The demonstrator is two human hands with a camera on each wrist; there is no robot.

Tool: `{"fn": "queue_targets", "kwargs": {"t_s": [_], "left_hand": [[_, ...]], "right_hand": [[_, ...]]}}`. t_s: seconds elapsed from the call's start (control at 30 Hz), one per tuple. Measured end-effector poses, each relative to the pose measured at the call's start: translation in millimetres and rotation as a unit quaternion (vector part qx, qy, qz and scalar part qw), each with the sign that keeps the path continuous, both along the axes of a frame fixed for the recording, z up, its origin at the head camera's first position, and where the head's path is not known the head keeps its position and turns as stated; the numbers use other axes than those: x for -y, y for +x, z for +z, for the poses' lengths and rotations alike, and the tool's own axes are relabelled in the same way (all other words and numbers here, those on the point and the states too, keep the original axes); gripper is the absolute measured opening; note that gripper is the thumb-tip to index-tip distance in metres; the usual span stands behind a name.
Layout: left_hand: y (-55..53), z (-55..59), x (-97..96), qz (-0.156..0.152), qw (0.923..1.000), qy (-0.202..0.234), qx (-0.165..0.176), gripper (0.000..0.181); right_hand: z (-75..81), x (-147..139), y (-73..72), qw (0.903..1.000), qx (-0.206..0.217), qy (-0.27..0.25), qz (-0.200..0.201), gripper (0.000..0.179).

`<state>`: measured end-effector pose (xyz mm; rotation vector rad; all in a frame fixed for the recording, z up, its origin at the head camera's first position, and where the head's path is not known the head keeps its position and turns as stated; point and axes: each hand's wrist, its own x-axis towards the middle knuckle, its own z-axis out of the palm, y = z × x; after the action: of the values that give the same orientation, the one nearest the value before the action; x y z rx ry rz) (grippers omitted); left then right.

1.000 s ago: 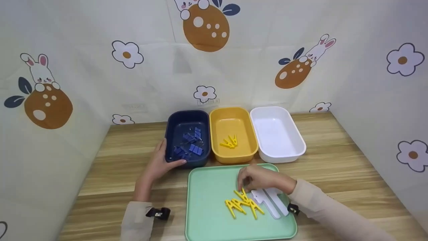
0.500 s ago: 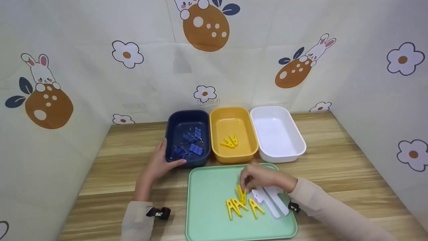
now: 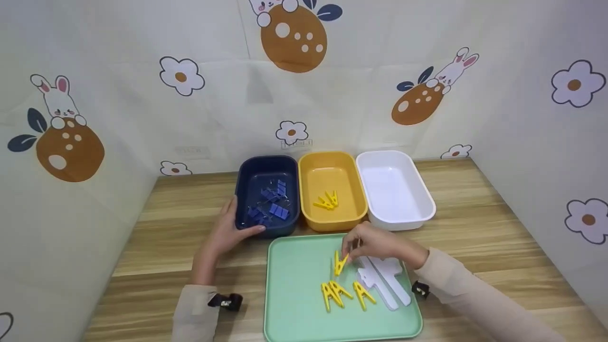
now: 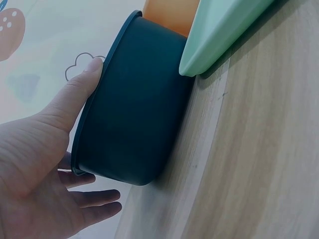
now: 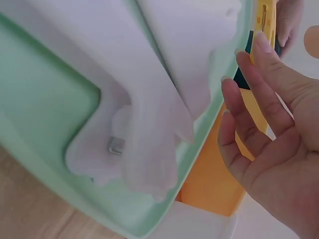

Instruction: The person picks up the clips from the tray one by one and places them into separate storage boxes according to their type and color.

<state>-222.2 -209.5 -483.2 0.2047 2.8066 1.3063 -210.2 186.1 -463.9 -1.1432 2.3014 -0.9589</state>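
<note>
Near pegs (image 3: 359,289) and white clips (image 3: 375,280), pinching another peg (image 3: 338,269) in the right hand (image 3: 370,242); resting the spread left hand (image 3: 226,232) on the blue bin (image 3: 268,164).

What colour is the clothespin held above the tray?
Yellow; the clothespin shows best in the head view.

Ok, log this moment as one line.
Left hand: touching navy bin | Right hand: pinching yellow clothespin over green tray | On tray: other yellow clothespins, white pieces | Navy bin: blue clips

Pale walls (image 3: 351,99) printed with rabbits (image 3: 61,100) and flowers (image 3: 182,76) border a wood-grain tabletop (image 3: 156,247).
</note>
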Motion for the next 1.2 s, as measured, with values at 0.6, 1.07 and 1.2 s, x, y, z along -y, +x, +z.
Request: {"fn": "queue_targets", "kwargs": {"t_s": [0.6, 1.07, 1.2], "left_hand": [[0.4, 0.1, -0.4, 0.001, 0.9999, 0.007, 0.010, 0.122], [0.8, -0.5, 0.2, -0.006, 0.9999, 0.005, -0.013, 0.121], [0.3, -0.4, 0.1, -0.008, 0.9999, 0.008, -0.008, 0.122]], "right_hand": [[25.9, -2.4, -7.3, 0.9816, -0.052, -0.073, -0.169, 0.010], [37.3, 2.1, -23.9, 0.9627, -0.094, -0.096, -0.235, 0.014], [39.2, 2.5, -29.6, 0.9582, -0.101, -0.098, -0.249, 0.014]]}}
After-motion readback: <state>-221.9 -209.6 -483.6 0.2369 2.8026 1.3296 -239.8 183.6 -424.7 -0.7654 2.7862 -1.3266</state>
